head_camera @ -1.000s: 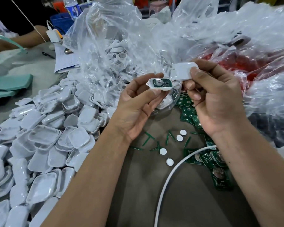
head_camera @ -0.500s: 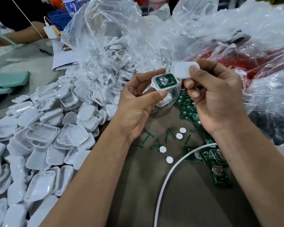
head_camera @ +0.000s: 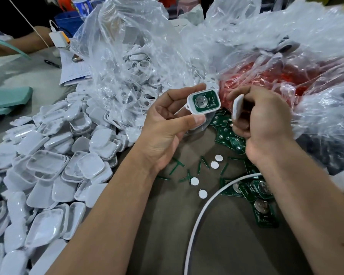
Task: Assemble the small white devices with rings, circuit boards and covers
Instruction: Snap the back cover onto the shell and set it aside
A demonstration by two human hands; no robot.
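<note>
Left hand [head_camera: 163, 124] pinching shell with board [head_camera: 204, 101], now tilting face-up; right hand [head_camera: 260, 118] gripping cover [head_camera: 237, 108], turned edge-on beside it (we are judging capping next).

Glossy white plastic covers [head_camera: 48, 167], crinkled clear plastic bags [head_camera: 131, 48], matt brown tabletop [head_camera: 163, 235].

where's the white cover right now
In the head view the white cover is held edge-on in the right hand, right of centre, just right of the open device with its green circuit board in the left hand.
</note>
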